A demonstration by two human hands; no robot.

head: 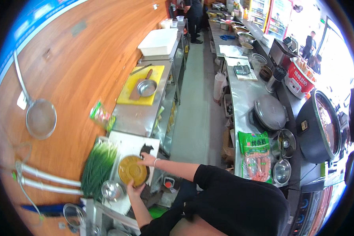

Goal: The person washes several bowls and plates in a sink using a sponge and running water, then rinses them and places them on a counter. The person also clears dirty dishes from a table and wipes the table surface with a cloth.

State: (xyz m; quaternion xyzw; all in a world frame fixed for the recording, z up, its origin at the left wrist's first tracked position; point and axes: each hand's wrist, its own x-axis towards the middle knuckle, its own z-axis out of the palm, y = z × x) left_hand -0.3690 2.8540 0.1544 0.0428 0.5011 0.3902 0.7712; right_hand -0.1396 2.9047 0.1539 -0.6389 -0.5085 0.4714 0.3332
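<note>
My right hand [149, 160], with a bracelet at the wrist, is at the upper right rim of a round amber-coloured bowl [132, 169]. My left hand [134, 190] grips the bowl's lower rim. The bowl is over a white board [122, 141], and I cannot tell whether it rests on it. A small black piece [147, 148], its material unclear, lies just beyond my right fingers. Left of the bowl lies a big bunch of long green-leaved scallions or chives [98, 168]. Near my left hand is a shiny stainless steel bowl [112, 190].
A yellow cutting board [125, 96] bears a cleaver [150, 73] and a metal bowl [147, 88]. A mesh strainer [41, 118] hangs on the wooden wall. Across the aisle [191, 118], a steel counter [240, 100] holds packed sausages [256, 165]. A person [194, 17] stands far off.
</note>
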